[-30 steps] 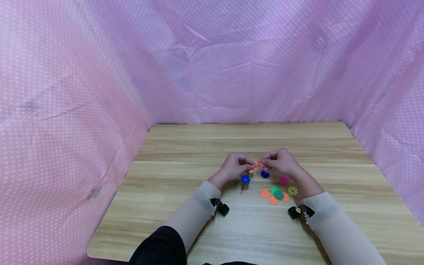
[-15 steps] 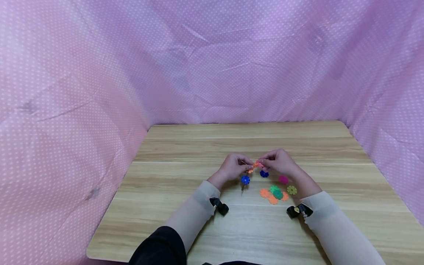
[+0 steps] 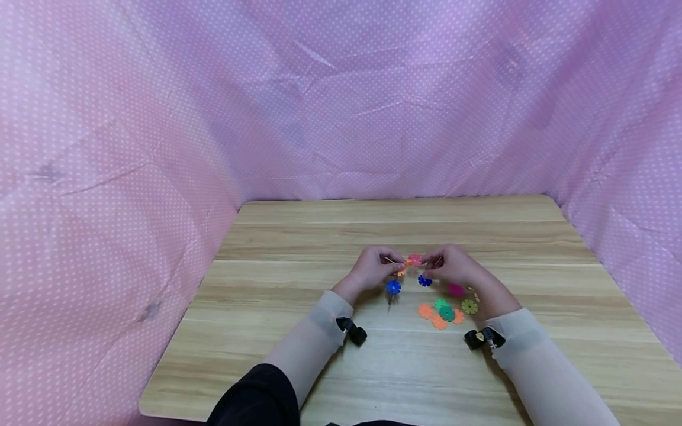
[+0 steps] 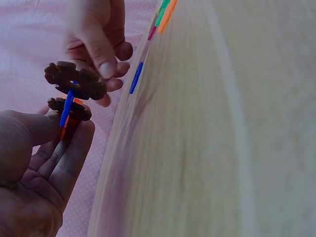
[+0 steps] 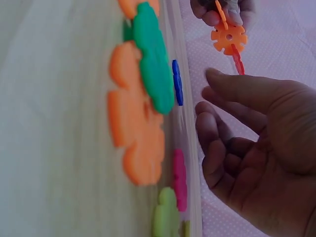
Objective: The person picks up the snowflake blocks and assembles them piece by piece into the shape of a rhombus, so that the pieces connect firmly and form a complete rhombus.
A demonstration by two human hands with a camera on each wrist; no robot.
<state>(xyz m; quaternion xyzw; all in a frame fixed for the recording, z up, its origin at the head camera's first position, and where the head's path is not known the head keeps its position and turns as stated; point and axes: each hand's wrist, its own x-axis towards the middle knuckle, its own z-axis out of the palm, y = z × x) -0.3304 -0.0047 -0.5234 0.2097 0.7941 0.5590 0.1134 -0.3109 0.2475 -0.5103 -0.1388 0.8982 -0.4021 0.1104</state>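
Observation:
My left hand point(image 3: 371, 267) pinches a joined chain of notched plastic snowflake discs between thumb and fingers. In the left wrist view, brown discs point(image 4: 75, 81) are linked by a blue disc point(image 4: 66, 108). The right wrist view shows an orange disc point(image 5: 229, 37) and, slotted into it, a red one point(image 5: 238, 59) at the chain's far end. Just right of that end is my right hand point(image 3: 453, 265), apart from the chain, fingers loosely bent and holding nothing. A loose dark blue disc point(image 3: 424, 280) lies on the table under its fingertips.
Nearer the person lie orange discs point(image 3: 439, 322), green discs point(image 3: 446, 313), a yellow-green disc point(image 3: 469, 306) and a magenta disc point(image 3: 456, 290), partly overlapping. The wooden table point(image 3: 298, 231) ends at a pink dotted curtain point(image 3: 341, 106) behind.
My right hand has let go of the red disc and drawn slightly right, leaving that disc in plain view. The left hand keeps its pinch on the chain almost in place.

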